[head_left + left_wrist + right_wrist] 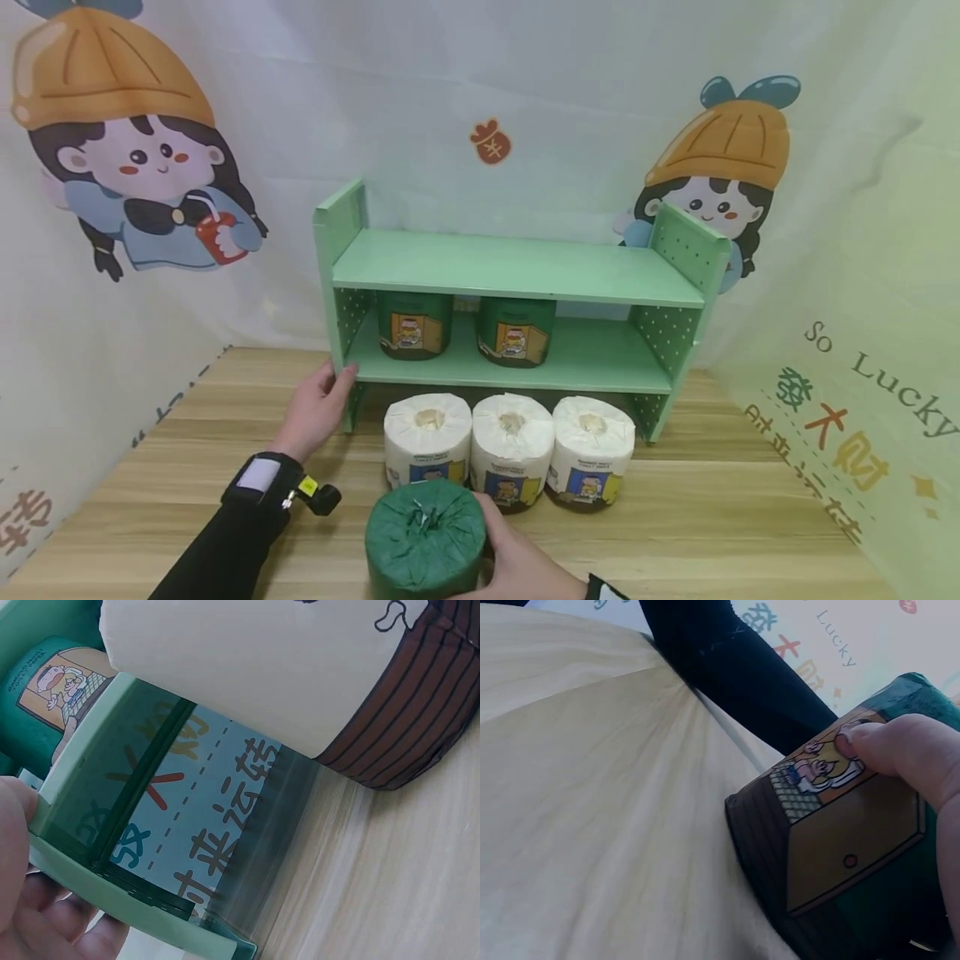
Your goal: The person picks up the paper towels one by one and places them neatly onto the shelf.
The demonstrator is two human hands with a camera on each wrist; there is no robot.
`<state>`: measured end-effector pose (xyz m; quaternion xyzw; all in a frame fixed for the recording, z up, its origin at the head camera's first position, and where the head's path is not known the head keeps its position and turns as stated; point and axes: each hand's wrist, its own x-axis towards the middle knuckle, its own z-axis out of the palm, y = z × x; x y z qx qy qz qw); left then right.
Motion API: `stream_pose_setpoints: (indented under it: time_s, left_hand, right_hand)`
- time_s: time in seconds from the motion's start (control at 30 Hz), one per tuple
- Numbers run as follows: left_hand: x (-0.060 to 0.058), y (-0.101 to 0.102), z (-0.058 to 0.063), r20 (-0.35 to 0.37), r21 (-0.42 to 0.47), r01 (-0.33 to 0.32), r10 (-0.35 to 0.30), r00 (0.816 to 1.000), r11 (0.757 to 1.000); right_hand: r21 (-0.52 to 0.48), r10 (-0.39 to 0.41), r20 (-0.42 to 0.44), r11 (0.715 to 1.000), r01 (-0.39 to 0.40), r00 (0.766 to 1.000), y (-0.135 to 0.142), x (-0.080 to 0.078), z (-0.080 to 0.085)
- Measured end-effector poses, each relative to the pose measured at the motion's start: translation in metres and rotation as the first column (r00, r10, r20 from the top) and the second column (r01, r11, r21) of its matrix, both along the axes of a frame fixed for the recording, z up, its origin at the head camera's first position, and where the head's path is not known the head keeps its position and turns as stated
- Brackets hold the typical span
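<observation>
My right hand (517, 554) grips a green-wrapped toilet paper roll (426, 533) at the front of the table; its thumb presses the printed side in the right wrist view. With my left hand (315, 410) I hold the left side panel of a green two-tier shelf (517, 267), thumb at the front edge of the lower board. Two green rolls stand on that lower board, the left roll (415, 325) and the right roll (516, 332). Three white-wrapped rolls (512, 429) stand in a row in front of the shelf.
The wooden table (735, 517) runs under everything. Behind and beside it hangs a pale printed cloth (420, 108) with cartoon figures and lettering. The shelf's right side panel (675, 333) stands close to the cloth at the right.
</observation>
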<state>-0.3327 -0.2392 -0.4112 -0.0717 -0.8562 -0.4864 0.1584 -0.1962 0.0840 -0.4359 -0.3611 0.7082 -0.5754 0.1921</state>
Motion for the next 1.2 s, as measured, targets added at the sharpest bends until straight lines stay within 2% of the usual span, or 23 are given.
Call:
stream_pose_setpoints:
  time_s: [0.4, 0.6, 0.8, 1.0, 1.07, 1.2]
  left_hand:
    - [0.002, 0.002, 0.001, 0.005, 0.004, -0.007, 0.007, 1.000, 1.000]
    - [0.002, 0.004, 0.002, 0.018, -0.005, -0.014, 0.014, 1.000, 1.000]
    - [0.002, 0.004, 0.003, 0.014, 0.005, -0.006, 0.005, 1.000, 1.000]
    - [0.002, 0.004, 0.003, 0.007, 0.006, -0.005, 0.005, 1.000, 1.000]
    - [0.002, 0.004, 0.002, 0.006, 0.000, -0.008, 0.008, 1.000, 1.000]
    - [0.002, 0.004, 0.002, 0.011, -0.003, -0.012, 0.012, 1.000, 1.000]
  right_hand:
    - [-0.032, -0.032, -0.009, 0.999, 0.032, 0.999, 0.016, 0.006, -0.002]
    - [-0.020, -0.068, -0.093, 0.998, 0.066, 0.993, 0.030, 0.010, 0.003]
    - [0.009, -0.112, -0.118, 0.993, 0.113, 0.987, 0.045, 0.015, 0.013]
    - [-0.004, -0.115, -0.158, 0.993, 0.116, 0.981, 0.057, 0.017, 0.016]
    - [0.013, -0.128, -0.154, 0.991, 0.131, 0.980, 0.061, 0.020, 0.019]
    - [0.058, -0.196, -0.087, 0.978, 0.201, 0.977, 0.067, 0.027, 0.031]
